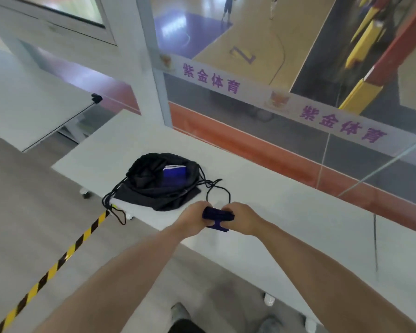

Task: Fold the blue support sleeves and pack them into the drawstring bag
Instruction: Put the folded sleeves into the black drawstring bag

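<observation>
Both hands, left hand (194, 221) and right hand (241, 219), are gripping a blue sleeve (217, 215) with closed fingers above the white surface (298, 212), near the open drawstring bag (159, 186) holding another folded sleeve (174, 175).

Drawstring bag (154, 186) on bench (298, 212), near left end, mouth open. One folded sleeve (174, 175) inside bag. Cords (216, 188) trail right of bag and off near-left corner. Second sleeve (216, 218) at near edge, between left hand (193, 221) and right hand (240, 218), right of bag.
</observation>
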`<control>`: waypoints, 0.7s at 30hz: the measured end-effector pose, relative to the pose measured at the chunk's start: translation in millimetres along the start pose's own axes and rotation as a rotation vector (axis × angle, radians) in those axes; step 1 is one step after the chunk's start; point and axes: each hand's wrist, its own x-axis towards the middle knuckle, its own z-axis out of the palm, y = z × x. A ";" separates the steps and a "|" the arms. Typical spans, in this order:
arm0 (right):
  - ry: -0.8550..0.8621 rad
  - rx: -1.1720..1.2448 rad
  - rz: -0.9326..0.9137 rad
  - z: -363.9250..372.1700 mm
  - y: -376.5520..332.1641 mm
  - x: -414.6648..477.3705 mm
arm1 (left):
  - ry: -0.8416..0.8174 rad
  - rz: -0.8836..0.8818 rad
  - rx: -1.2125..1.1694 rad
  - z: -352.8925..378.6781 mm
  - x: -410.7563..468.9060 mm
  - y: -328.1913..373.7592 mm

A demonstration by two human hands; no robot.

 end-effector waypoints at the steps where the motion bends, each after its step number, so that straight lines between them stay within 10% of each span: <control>1: -0.014 -0.032 -0.013 6.8 -24.0 11.7 | 0.017 -0.015 -0.023 -15.2 -5.7 -18.7; 8: 0.001 -0.114 0.057 38.6 -129.0 88.7 | 0.152 -0.100 -0.035 -90.9 -16.3 -110.0; 21: 0.093 0.467 0.419 78.2 -144.7 264.1 | 0.065 -0.288 0.278 -161.4 35.7 -238.4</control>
